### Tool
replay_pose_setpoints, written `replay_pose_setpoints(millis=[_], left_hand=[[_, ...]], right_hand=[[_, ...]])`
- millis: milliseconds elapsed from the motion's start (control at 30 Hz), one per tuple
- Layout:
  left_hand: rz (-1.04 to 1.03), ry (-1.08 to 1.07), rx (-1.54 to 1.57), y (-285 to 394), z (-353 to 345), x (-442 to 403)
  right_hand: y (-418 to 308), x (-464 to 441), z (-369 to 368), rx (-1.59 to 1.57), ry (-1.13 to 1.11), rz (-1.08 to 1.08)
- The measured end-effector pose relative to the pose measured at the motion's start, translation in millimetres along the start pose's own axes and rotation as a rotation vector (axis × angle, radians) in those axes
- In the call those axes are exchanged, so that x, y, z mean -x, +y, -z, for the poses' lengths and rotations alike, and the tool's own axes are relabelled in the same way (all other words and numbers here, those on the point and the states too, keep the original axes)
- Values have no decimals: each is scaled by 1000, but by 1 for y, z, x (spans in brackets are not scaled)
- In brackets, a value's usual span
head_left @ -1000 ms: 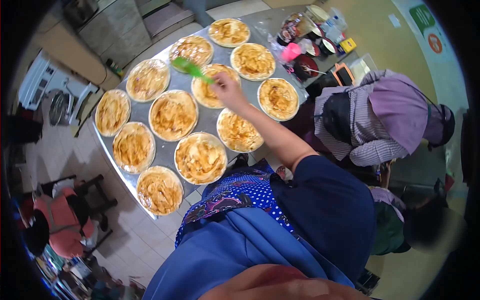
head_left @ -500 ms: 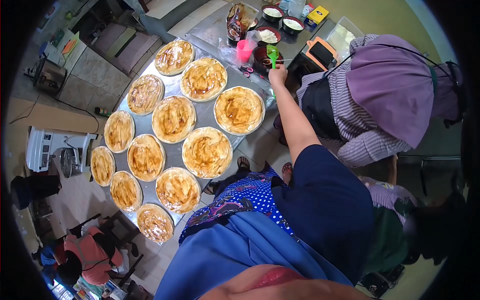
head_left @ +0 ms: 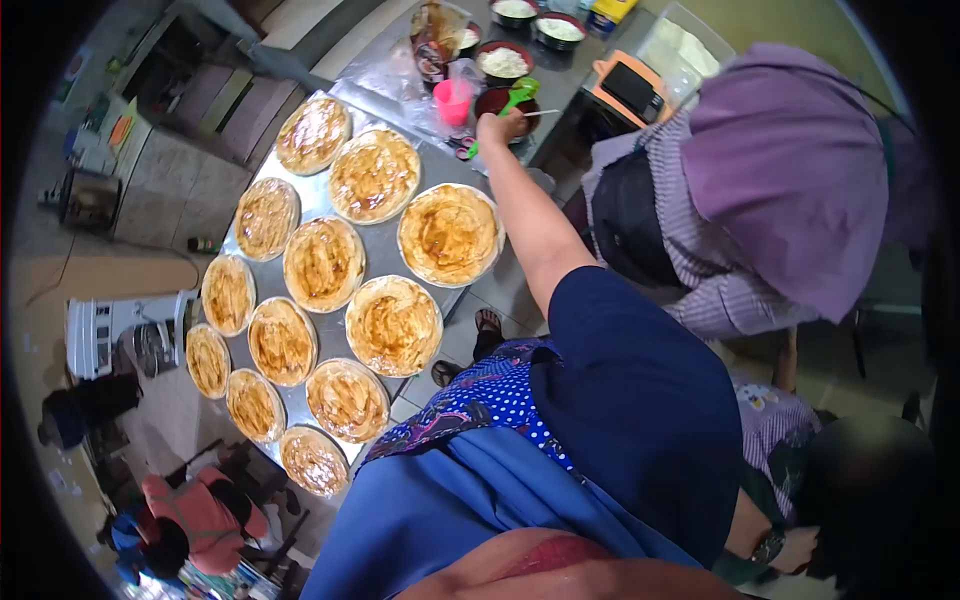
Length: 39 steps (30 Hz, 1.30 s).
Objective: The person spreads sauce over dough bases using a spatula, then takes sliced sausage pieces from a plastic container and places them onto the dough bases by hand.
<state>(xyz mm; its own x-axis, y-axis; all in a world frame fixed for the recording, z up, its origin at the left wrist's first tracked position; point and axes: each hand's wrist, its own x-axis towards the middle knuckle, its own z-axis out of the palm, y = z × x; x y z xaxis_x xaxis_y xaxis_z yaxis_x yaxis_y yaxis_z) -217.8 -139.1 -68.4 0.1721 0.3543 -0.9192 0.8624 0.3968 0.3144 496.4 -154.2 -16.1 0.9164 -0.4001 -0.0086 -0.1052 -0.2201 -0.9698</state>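
Observation:
My right hand [head_left: 502, 127] is closed around the handle of a green spatula [head_left: 520, 95], its broad head over a dark bowl [head_left: 493, 102]. A thin pale handle sticks out of that bowl. Beside it stand a pink cup [head_left: 452, 102] and scissors [head_left: 466, 149] with pink grips. Several round flat doughs [head_left: 449, 234], coated in glossy brown streaks, lie in rows on the metal table [head_left: 440, 169]. My left hand is out of view.
Bowls of white shreds [head_left: 504, 63] and a brown-filled pouch [head_left: 437, 40] stand at the back. A co-worker in a purple head covering [head_left: 780, 170] is close on my right, near an orange-framed scale [head_left: 632, 90]. Another person's hand [head_left: 795, 548] shows lower right. A white mixer [head_left: 125, 335] stands left.
My view has shifted, so the table items appear displaced. My right hand still holds the spatula by the dark bowl, its head now tilted more to the right. Another person's watch-wearing hand has appeared lower right.

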Motion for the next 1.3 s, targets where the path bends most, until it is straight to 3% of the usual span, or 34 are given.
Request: replay_pose_setpoints(millis=[133,200,233,333,467,533,600,667,700,733,800,867,933,1000,1033,1067,1100,1133,1233,1300], left_hand=[[-38,-91,-113,14,1,-20],[-64,-144,-175,21,4,-30],[-79,-165,-205,21,5,-33],[-121,-240,-268,22,5,-40],[-155,-367,-345,15,1,-44],[-161,-438,-367,8,-3,-42],[-149,-529,-380,-2,-7,-39],[-124,-620,-376,-10,-13,-33],[-113,-662,-370,-13,-15,-31],[-105,-702,-363,-15,-18,-29],[-86,-777,-326,-17,-25,-22],[-78,-845,-274,-14,-32,-11],[-85,-909,-192,-10,-40,-2],[-119,-984,-44,3,-54,11],[-133,-1035,41,11,-61,20],[-163,-1096,103,23,-68,33],[-187,-1159,158,33,-77,46],[-211,-1233,201,45,-87,62],[-281,-1522,276,82,-113,123],[-388,-1538,195,91,-133,154]], right_hand=[[-30,8,35,-42,1,37],[-34,15,61,-46,32,253],[-42,24,89,32,58,472],[-74,79,188,-98,55,719],[-32,160,287,63,110,733],[9,203,322,122,33,653],[87,244,352,348,-281,499],[150,302,390,850,-715,209],[145,329,416,965,-948,41],[152,345,438,1102,-1232,-26],[173,377,477,1248,-1492,-87],[235,388,514,1140,-1433,-230],[198,379,538,1112,-1413,-250],[182,359,553,1295,-1739,14],[193,356,560,1293,-1722,19],[222,351,563,1212,-1578,-149],[238,349,565,1124,-1435,-304],[237,355,568,772,-1273,-435],[218,367,542,211,-1307,-648],[195,368,517,-35,-1355,-706]])
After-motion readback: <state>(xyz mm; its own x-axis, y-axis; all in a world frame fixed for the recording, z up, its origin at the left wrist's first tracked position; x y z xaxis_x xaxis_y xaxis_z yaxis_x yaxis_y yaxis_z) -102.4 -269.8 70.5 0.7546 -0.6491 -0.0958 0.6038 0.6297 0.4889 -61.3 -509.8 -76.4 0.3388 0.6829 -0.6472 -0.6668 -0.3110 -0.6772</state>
